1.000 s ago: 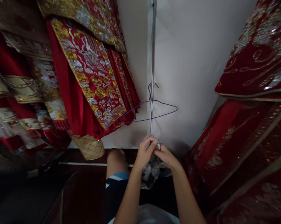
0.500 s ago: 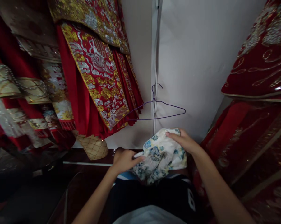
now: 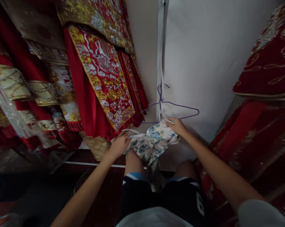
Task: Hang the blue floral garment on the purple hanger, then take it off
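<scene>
A white garment (image 3: 154, 138) with blue and green flowers stretches between my two hands, its lower part hanging in folds above my knees. My left hand (image 3: 120, 143) is closed on its left end, where white straps or edging show. At the top right edge, my right hand (image 3: 177, 126) pinches the cloth between thumb and fingers. Just above the garment, a thin purple hanger (image 3: 180, 105) hangs against the wall with no clothing on it. The garment's top edge overlaps the hanger's lower bar in view; whether they touch I cannot tell.
Red, gold and silver embroidered costumes (image 3: 104, 69) hang at the left. More red beaded garments (image 3: 263, 72) hang on the right. A white strap (image 3: 161, 63) runs down the pale wall (image 3: 192, 47). A thin white rod (image 3: 90, 163) lies low at the left.
Both hands have lifted the floral garment up toward the hanger and spread it wider. My left hand has moved up and left. The view has shifted slightly.
</scene>
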A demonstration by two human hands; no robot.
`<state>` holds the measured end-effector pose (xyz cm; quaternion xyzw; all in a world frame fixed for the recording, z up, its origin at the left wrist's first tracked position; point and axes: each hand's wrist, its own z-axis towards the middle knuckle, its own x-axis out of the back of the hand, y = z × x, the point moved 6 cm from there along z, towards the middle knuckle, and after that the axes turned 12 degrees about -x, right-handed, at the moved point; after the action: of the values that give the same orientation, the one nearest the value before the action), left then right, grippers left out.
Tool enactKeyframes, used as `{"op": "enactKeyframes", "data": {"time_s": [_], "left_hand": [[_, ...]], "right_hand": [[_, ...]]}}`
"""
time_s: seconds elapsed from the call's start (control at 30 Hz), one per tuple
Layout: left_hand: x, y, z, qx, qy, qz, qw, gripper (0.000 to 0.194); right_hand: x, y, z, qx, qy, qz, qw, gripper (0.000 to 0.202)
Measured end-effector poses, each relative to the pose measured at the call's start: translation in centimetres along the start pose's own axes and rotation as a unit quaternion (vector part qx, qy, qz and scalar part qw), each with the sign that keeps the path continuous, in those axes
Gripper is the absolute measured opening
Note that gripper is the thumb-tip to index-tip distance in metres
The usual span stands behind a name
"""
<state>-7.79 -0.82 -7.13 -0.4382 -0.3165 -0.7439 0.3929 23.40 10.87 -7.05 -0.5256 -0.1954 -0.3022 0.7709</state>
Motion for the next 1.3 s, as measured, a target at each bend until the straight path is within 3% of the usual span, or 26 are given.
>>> {"op": "enactKeyframes", "data": {"time_s": [0.17,0.3,0.43,0.6,0.73,0.87,0.97,1.07,1.17,1.3], "left_hand": [[-1.4,0.5,1.3,-0.055,0.065,-0.061,0.995,0.036],[-1.7,0.9,3.1,-0.051,0.094,-0.124,0.986,0.032],[0.2,3.4,5.9,-0.085,0.125,-0.163,0.975,0.03],[3.5,6.6,10.3,-0.127,0.204,-0.196,0.951,0.028],[4.2,6.0,12.8,-0.107,0.235,-0.241,0.935,0.018],[3.4,4.4,13.2,-0.083,0.196,-0.308,0.927,0.026],[2.8,3.5,12.4,-0.049,0.152,-0.362,0.918,0.027],[2.9,3.3,11.9,-0.038,0.145,-0.386,0.91,0.031],[2.9,3.8,11.9,-0.042,0.129,-0.398,0.907,0.03],[2.9,3.6,12.1,-0.036,0.126,-0.391,0.911,0.029]], "right_hand": [[3.6,1.0,-2.5,-0.01,0.032,0.031,0.999,0.044],[5.5,0.6,-3.6,-0.021,0.03,0.057,0.998,0.047],[5.3,-0.5,-4.6,-0.017,0.004,0.078,0.997,0.047],[3.1,-1.5,-5.5,-0.03,-0.041,0.149,0.988,0.045],[2.4,-1.6,-5.7,-0.058,-0.06,0.179,0.98,0.046],[3.9,-2.3,-6.4,0.013,-0.11,0.174,0.979,0.037],[6.7,-1.1,-6.6,0.016,-0.072,0.156,0.985,0.067],[9.7,1.2,-5.5,-0.012,0.004,0.129,0.991,0.089],[12.1,2.7,-3.4,-0.039,0.094,0.066,0.993,0.088],[13.2,2.3,-2.1,-0.046,0.175,-0.006,0.984,0.074]]}}
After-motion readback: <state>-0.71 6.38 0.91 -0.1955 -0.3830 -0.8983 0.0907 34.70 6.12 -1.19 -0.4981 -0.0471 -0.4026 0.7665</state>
